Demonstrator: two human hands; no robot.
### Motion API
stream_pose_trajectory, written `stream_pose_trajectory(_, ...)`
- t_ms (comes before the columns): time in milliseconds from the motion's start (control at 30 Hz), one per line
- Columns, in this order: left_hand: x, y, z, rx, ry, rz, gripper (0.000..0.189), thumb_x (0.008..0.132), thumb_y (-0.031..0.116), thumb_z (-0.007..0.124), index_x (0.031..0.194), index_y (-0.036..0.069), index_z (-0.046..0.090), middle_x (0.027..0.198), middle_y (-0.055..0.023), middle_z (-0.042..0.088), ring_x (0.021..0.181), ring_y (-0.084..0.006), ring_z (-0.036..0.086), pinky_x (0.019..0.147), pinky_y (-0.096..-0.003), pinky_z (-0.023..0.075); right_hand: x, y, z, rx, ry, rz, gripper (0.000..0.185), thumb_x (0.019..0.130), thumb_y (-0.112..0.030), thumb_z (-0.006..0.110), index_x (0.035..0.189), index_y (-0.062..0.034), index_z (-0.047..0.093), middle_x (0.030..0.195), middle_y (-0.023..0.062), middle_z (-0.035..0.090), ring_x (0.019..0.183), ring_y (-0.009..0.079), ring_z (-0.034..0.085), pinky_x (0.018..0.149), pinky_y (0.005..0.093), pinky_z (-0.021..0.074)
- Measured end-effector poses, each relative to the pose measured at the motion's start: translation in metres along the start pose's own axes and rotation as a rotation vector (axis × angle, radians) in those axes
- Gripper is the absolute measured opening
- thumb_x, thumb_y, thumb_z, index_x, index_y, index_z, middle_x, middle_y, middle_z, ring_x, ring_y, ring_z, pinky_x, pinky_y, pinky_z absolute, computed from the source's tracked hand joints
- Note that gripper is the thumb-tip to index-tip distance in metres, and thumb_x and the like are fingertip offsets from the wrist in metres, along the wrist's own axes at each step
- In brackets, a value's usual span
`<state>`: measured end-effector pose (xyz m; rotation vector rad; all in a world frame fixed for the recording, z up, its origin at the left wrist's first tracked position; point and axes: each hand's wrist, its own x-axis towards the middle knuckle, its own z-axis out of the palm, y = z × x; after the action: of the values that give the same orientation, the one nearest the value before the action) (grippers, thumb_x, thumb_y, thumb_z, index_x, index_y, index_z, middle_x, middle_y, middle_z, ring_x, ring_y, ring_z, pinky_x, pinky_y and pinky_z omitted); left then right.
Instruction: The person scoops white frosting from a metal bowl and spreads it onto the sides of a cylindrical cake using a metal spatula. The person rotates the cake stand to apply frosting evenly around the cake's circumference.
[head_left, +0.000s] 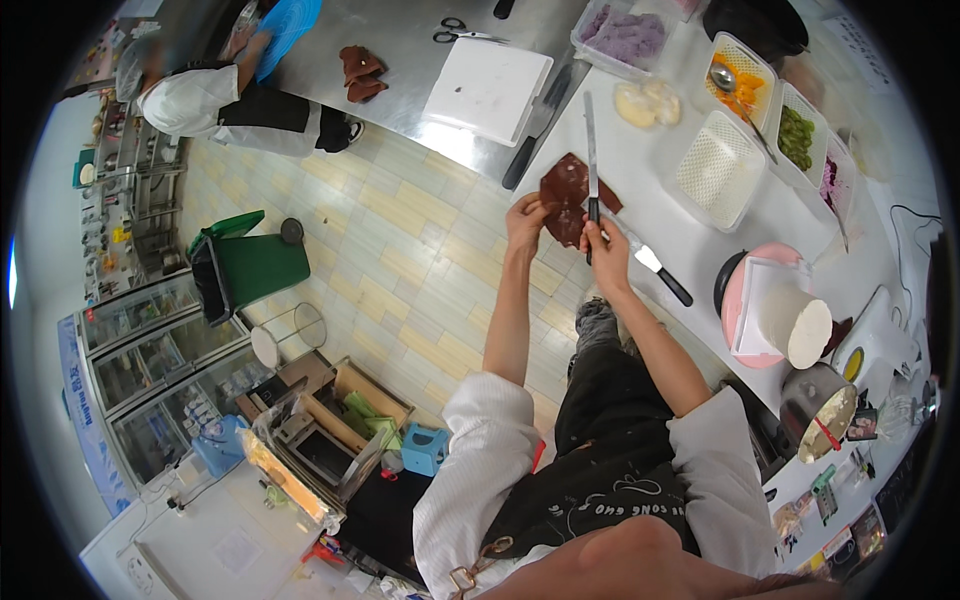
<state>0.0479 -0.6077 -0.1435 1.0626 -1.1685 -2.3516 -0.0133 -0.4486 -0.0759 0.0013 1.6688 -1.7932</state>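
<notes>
My left hand (528, 223) pinches the edge of a limp brown cloth-like sheet (564, 187) with whitish smears. Part of this sheet lies at the white worktable's edge, and its lower end hangs over. In my right hand (606, 251) is the black handle of a palette knife, its long metal blade (590, 135) pointing away from me across the sheet. Just right of that hand, a second palette knife (672, 285) lies on the table, its blade smeared white. A long black-handled knife (519, 162) rests at the steel table's near corner.
Perforated tubs of orange fruit (739, 82) and green fruit (796, 139) stand beside an empty white basket (720, 171). A cream-coated cake (802, 330) and steel bowl (814, 401) sit right. Scissors (457, 34) lie on the steel table. A co-worker (202, 105) holds a blue disc.
</notes>
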Motion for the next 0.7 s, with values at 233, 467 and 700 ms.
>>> stream_pose_trajectory(233,-0.011,-0.009,0.003,0.169,0.19,0.126,0.034,0.092,0.006,0.067,0.123,-0.006,0.064,0.111,-0.0119,0.071,0.097,-0.0175,0.067,0.081,-0.0258,0.0525,-0.043,-0.095,-0.035,0.082,-0.216,-0.025,0.024,0.105,-0.015,0.056,0.119,0.0028,0.063,0.079,-0.0004,0.056,0.068,0.0075,0.05,0.063,0.0229,0.041)
stream_pose_trajectory(467,-0.025,-0.028,-0.072,0.176,0.373,0.161,0.043,0.101,0.022,0.059,0.136,-0.002,0.053,0.124,-0.0171,0.066,0.109,-0.0272,0.068,0.093,-0.0369,0.0561,-0.115,-0.144,-0.093,0.147,-0.277,-0.063,0.045,0.111,-0.02,0.044,0.153,-0.0049,0.039,0.084,0.0021,0.052,0.069,0.0096,0.045,0.064,0.0236,0.0395)
stream_pose_trajectory(700,-0.15,-0.115,-0.039,0.437,0.335,-0.066,0.032,0.098,0.024,0.063,0.124,0.005,0.063,0.112,-0.0118,0.072,0.096,-0.0199,0.069,0.082,-0.0318,0.0535,-0.31,-0.191,-0.326,-0.321,0.301,-0.385,0.028,0.102,-0.003,0.057,0.129,0.0009,0.061,0.102,0.0063,0.068,0.096,0.0141,0.066,0.087,0.0294,0.0535)
